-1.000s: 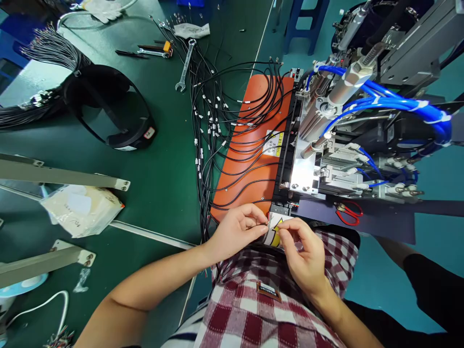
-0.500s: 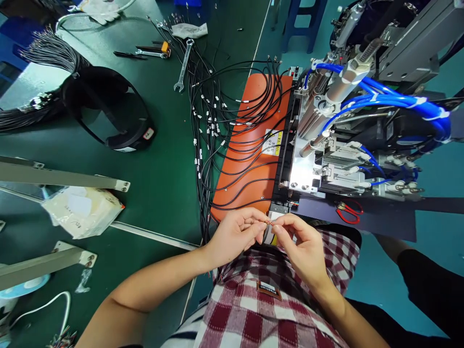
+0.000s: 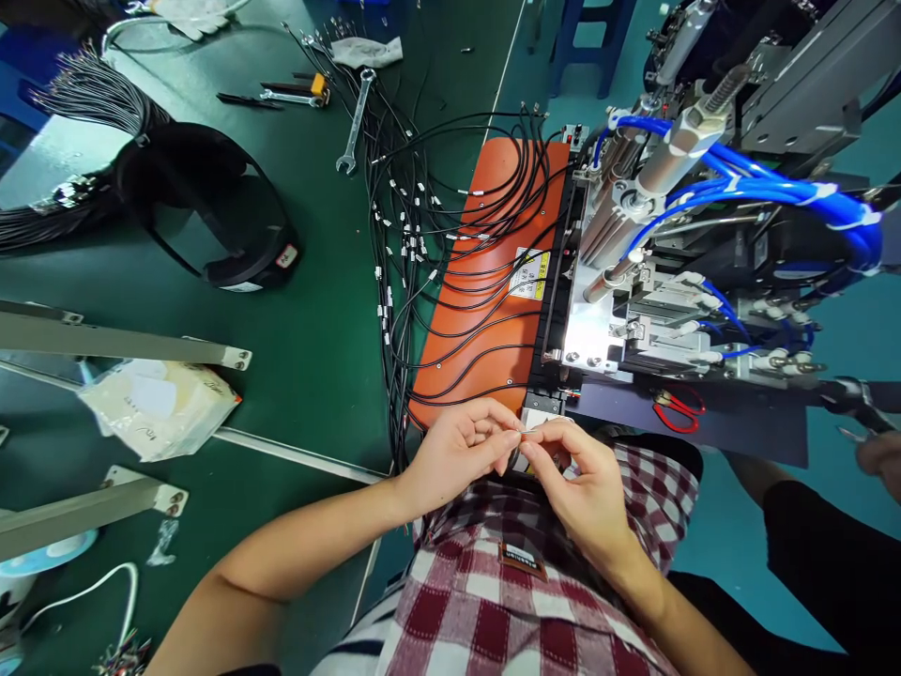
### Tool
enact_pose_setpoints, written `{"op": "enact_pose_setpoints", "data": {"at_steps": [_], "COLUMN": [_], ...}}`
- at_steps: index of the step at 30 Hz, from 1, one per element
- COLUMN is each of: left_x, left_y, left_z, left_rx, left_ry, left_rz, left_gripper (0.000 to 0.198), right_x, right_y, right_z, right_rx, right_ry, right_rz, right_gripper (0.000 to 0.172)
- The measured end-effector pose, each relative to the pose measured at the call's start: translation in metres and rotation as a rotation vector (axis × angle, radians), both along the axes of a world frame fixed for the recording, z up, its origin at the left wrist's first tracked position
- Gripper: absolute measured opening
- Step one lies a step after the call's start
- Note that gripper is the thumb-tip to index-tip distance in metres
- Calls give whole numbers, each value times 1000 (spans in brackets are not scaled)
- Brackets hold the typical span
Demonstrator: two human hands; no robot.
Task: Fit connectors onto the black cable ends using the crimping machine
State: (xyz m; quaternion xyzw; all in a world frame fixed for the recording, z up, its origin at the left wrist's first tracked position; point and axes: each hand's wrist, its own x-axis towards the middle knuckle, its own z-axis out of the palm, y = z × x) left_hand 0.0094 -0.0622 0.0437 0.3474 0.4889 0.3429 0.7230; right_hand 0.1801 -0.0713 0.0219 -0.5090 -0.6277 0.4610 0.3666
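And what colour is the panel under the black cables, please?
The panel is orange, seen best in the head view.

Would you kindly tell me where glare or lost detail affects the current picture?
Head view: glare whitens the metal plate; head view: pale sheen on the tabletop, upper left; head view: the strand between the left hand and right hand is too small to see clearly.

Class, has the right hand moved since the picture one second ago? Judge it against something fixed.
Yes. Judged against the orange panel, the right hand has shifted toward the picture's left, its fingertips closer to the left hand.
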Motion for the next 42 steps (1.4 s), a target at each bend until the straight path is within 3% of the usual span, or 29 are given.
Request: {"op": "enact_pose_setpoints", "data": {"at_steps": [5,20,23,29,36,39,42], "left_x": [0,0,-2,-6,-10,-10,-8], "left_y": [0,-2,-3,2,4,4,4], "left_z": [1,-3,-2,7,9,7,6], "left_rx": [-53,47,93,138,103,86,75], "left_ry": [-9,49,107,190,133,117,122], "left_rz": [-21,-57,-72,-208,-333,-270,-181], "left_gripper": [34,27,24,17,15,17,19], "right_x": [8,6,11,26,33,30,24], "right_y": [3,4,8,27,42,40,32], "right_z": [3,3,5,18,23,22,18], "right_rx": [128,293,315,210,97,96,161], "right_ry": [-3,-123,-130,-49,-48,-53,-85], "right_rz": [-79,43,125,396,608,568,405], "right_gripper": [9,12,11,8,10,11,10]}}
